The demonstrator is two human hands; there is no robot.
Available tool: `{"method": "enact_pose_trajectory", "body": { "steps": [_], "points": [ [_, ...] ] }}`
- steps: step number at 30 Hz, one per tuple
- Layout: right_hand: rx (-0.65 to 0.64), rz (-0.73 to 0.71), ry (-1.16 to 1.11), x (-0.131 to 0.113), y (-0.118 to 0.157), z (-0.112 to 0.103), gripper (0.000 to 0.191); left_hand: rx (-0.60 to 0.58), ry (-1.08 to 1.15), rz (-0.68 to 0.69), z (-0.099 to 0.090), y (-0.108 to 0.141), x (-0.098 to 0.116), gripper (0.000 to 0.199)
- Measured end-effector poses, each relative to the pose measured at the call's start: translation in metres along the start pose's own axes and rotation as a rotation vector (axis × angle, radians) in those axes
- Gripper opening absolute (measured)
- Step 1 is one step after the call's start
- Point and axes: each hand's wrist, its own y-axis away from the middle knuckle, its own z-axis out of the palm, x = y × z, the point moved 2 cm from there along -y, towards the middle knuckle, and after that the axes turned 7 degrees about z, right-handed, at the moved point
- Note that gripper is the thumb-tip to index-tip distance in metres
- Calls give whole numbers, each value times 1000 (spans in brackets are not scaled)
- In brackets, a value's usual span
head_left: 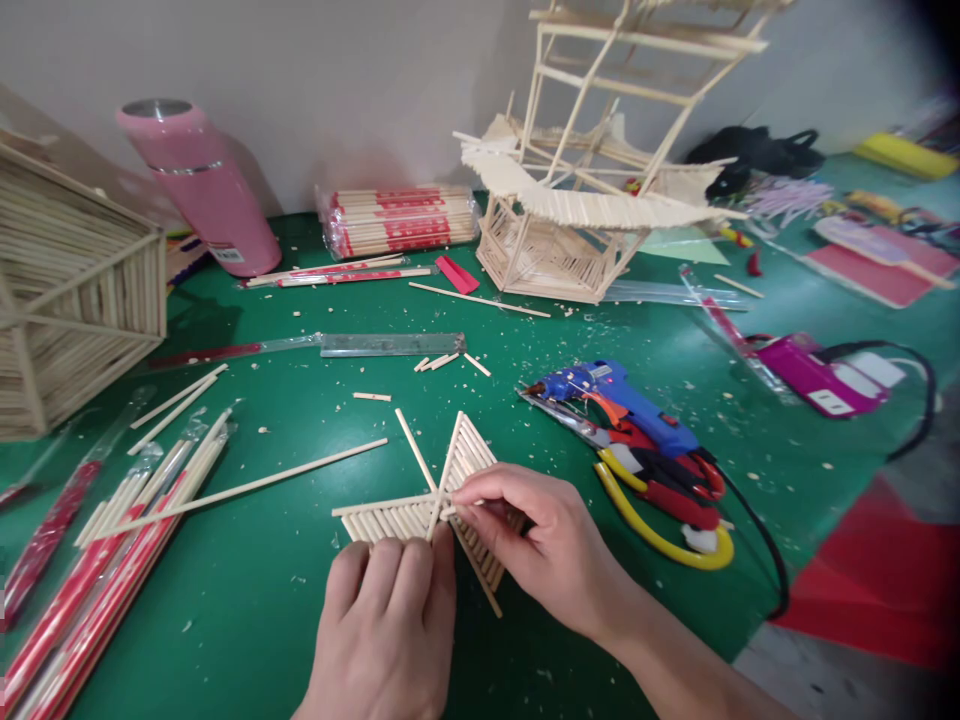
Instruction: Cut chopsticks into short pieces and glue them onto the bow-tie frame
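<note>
"From the head camera, what are you gripping?"

"My right hand (559,545) has thumb and forefinger pinched on the stick frame (386,518), right where its spokes meet. My left hand (386,620) curls over the near edge of its left panel; the fingertips are hidden, so I can't tell if they grip or only press."

"Where does it sit?"

"On the green table (247,610), in front of me, the right panel partly under my right hand."

"What's around it?"

"A blue glue gun (626,400) lies to the right, sleeved wooden sticks (112,585) to the left, and a stick-built tower (600,205) stands behind."
</note>
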Motion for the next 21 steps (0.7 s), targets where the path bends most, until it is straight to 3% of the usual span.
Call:
{"method": "enact_pose_trajectory", "body": {
  "steps": [12,21],
  "points": [
    [18,-29,36,-1,0,1,14,24,3,-7,1,1,1,35],
    [42,-72,92,-3,2,2,14,-28,-2,-26,3,0,0,29]
  ]
}}
